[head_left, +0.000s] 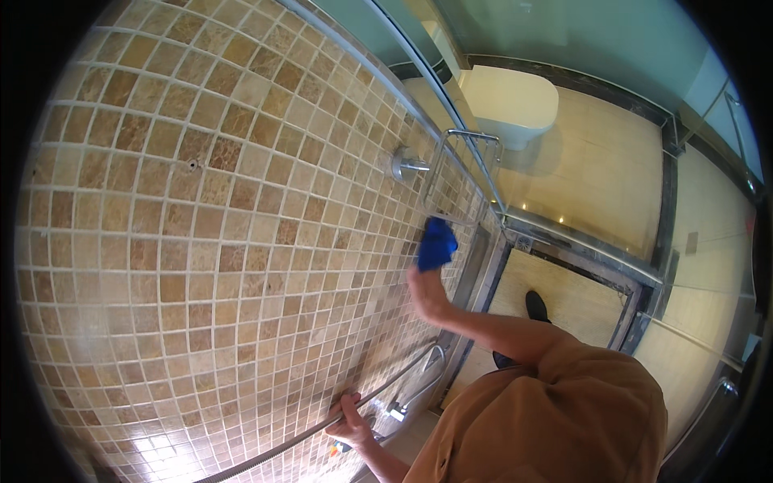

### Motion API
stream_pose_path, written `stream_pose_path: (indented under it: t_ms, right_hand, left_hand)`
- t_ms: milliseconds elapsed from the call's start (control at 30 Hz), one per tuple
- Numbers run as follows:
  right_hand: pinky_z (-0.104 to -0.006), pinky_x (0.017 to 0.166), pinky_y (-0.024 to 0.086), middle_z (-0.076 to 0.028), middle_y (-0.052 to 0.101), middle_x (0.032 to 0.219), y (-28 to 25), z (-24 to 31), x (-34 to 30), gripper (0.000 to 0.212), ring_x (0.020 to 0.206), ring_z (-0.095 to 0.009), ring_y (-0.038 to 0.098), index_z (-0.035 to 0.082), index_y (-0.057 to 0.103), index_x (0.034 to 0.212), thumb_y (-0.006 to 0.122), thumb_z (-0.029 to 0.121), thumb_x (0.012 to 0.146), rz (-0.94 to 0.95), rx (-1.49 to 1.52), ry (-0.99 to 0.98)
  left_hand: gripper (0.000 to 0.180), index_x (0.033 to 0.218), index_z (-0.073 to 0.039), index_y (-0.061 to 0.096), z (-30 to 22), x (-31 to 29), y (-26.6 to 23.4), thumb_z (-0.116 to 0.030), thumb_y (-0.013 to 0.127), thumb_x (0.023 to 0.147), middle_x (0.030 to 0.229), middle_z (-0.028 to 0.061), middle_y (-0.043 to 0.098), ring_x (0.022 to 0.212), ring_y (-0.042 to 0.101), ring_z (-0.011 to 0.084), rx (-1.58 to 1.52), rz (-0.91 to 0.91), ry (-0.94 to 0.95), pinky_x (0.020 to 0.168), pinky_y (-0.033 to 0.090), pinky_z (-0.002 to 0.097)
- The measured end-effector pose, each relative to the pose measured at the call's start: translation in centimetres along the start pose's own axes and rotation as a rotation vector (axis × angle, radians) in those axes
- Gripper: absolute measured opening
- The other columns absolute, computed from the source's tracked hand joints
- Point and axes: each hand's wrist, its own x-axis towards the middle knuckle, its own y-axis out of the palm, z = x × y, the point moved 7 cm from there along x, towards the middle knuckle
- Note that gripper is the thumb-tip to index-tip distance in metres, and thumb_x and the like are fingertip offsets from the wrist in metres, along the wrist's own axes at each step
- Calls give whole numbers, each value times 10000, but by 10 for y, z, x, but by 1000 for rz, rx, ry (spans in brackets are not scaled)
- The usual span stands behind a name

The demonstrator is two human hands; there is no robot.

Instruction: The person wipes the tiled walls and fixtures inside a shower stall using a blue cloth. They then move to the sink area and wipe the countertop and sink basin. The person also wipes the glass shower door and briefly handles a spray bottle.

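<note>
Beside the blue cloth (437,244) juts a metal rack (473,135).

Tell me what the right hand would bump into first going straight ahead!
Probably the metal wire rack, just beyond the blue cloth in the right hand, though depth is hard to judge.
</note>
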Motion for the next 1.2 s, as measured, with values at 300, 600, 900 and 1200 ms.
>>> stream_pose_path:
  t_ms: [300, 600, 900, 1200]
  right_hand:
    - [-465, 1099, 335, -169, 481, 1453, -56, -309, 76, 732, 1288, -292, 458, 45, 465, 1428, 284, 650, 1059, 65, 311, 988]
    - [-416, 1088, 394, -98, 540, 1437, -57, -247, 127, 701, 1299, -247, 512, 69, 438, 1510, 448, 594, 1046, -95, 598, 790]
    - [-380, 936, 492, -138, 567, 1292, -60, 24, 123, 460, 1103, -284, 589, 43, 423, 1428, 588, 187, 1023, 3, -170, -342]
    - [-328, 907, 468, -70, 586, 1123, -78, -240, 110, 704, 967, -187, 571, 34, 216, 1532, 606, 317, 1019, -182, 177, 355]
  left_hand:
    - [256, 682, 37, 727, -17, 9, 15, -68, 597, 877, 624, 110, 703, 592, 651, 168, -29, -21, -64, 648, 533, 323]
    - [196, 731, 67, 660, -20, 13, 16, -12, 608, 903, 632, 151, 689, 526, 675, 215, -85, -61, 16, 554, 555, 315]
    - [232, 723, 56, 645, -4, 5, 5, -75, 605, 911, 625, 150, 686, 521, 664, 225, -52, -78, -75, 614, 551, 344]
    - [218, 763, 83, 658, -1, 7, 7, -62, 594, 913, 673, 170, 695, 540, 688, 249, -100, -87, -93, 592, 572, 347]
